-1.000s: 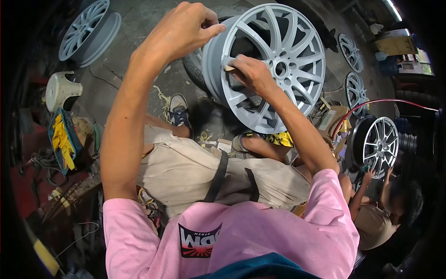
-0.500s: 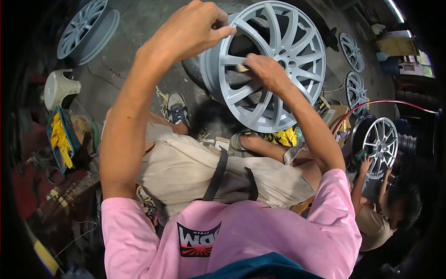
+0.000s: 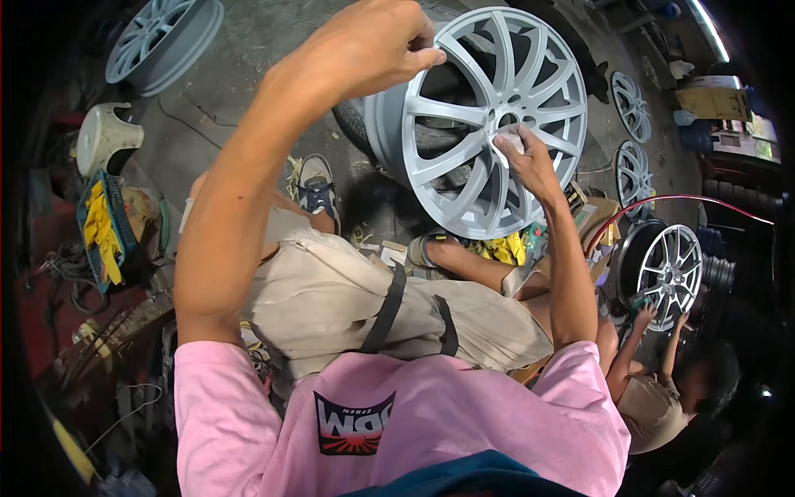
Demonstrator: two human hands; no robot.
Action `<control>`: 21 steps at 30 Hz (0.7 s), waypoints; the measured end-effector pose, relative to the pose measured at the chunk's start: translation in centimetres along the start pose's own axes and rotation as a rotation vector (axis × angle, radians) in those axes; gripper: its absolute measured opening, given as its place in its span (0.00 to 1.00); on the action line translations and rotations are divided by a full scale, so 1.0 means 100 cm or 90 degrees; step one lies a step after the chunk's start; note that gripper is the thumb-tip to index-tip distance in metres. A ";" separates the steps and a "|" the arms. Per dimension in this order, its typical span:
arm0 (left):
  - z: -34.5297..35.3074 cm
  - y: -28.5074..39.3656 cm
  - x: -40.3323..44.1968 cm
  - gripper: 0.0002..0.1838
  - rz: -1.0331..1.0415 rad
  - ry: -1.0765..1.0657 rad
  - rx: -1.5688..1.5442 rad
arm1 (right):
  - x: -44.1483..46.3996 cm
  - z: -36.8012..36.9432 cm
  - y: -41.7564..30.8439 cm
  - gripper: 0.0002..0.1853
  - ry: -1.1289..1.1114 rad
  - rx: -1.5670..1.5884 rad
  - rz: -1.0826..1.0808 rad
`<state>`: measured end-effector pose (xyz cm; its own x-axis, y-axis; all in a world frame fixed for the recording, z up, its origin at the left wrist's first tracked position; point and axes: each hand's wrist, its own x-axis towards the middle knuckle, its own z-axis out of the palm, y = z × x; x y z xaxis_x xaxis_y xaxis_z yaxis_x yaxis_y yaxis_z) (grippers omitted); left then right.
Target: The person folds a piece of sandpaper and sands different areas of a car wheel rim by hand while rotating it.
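Observation:
A grey alloy wheel (image 3: 431, 106) stands tilted in front of me, its many-spoked face toward me. My left hand (image 3: 397, 45) is closed on the wheel's upper left edge, thumb at the front lip and the other fingers partly hidden. In my right hand (image 3: 532, 166), a small white folded piece (image 3: 507, 149) is pinched between thumb and fingers. It presses against the spokes just below the centre hole; whether it is sandpaper or cloth I cannot tell. Under the wheel, part of a dark tire shows.
At right, another person's hands (image 3: 646, 313) work on a second wheel (image 3: 672, 269). A red hose (image 3: 662, 197) arches nearby. More wheels (image 3: 633, 178) stand behind. On the left are a white stool (image 3: 103, 145), a basket (image 3: 124, 224) with yellow gloves (image 3: 101, 228), and another wheel (image 3: 178, 58).
My right hand has moved from the left-hand spokes across to the wheel's hub, with the white piece in it. My left hand remains at the wheel's edge.

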<state>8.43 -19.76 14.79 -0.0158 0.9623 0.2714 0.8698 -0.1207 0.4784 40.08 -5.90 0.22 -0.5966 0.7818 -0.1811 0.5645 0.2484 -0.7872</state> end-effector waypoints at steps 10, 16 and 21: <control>0.024 -0.008 -0.002 0.18 -0.039 -0.116 0.033 | -0.004 0.056 0.001 0.15 0.159 -0.106 -0.101; 0.020 -0.010 -0.009 0.17 -0.085 -0.171 0.043 | -0.014 0.046 0.018 0.16 0.170 -0.304 -0.364; 0.018 -0.010 -0.008 0.18 -0.096 -0.204 0.044 | -0.011 0.024 0.009 0.20 0.058 -0.423 -0.350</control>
<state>8.41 -19.93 12.60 -0.0009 0.9968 -0.0796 0.9012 0.0353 0.4319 39.86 -7.92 -1.73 -0.8505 0.4890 0.1939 0.4431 0.8646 -0.2367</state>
